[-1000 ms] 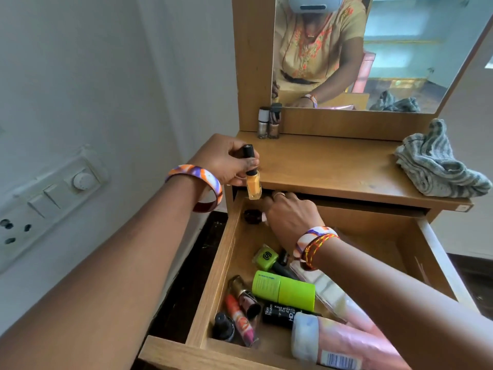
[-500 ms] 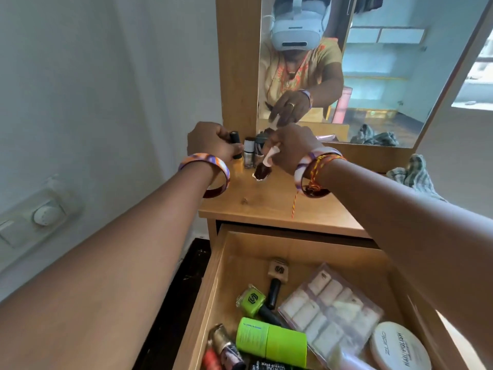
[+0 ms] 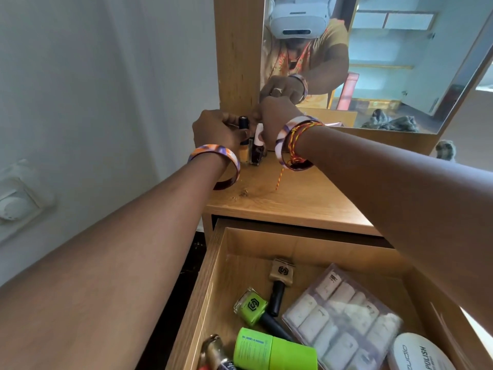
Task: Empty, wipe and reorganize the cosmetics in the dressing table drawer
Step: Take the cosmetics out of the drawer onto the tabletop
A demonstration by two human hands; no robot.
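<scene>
The dressing table drawer (image 3: 213, 276) is pulled open at the bottom. It holds a green nail polish bottle (image 3: 250, 305), a beige bottle with a black cap (image 3: 280, 275), a clear case of white pieces (image 3: 341, 316), a green tube (image 3: 272, 351) and a white round tub (image 3: 418, 353). At the tabletop's back left corner my left hand (image 3: 216, 132) grips the black cap of a yellow nail polish bottle (image 3: 243, 153). My right hand (image 3: 277, 116) pinches the white cap of a dark maroon nail polish bottle (image 3: 256, 152). Both bottles stand upright on the tabletop (image 3: 288, 193).
A mirror (image 3: 386, 62) rises behind the tabletop and reflects my hands. A grey cloth (image 3: 445, 150) shows at the right edge. A switch plate (image 3: 16, 201) is on the left wall. More small bottles lie at the drawer's front left, cut off.
My hands rose from the drawer to the tabletop's back left corner. The yellow and maroon bottles they carried now stand there side by side.
</scene>
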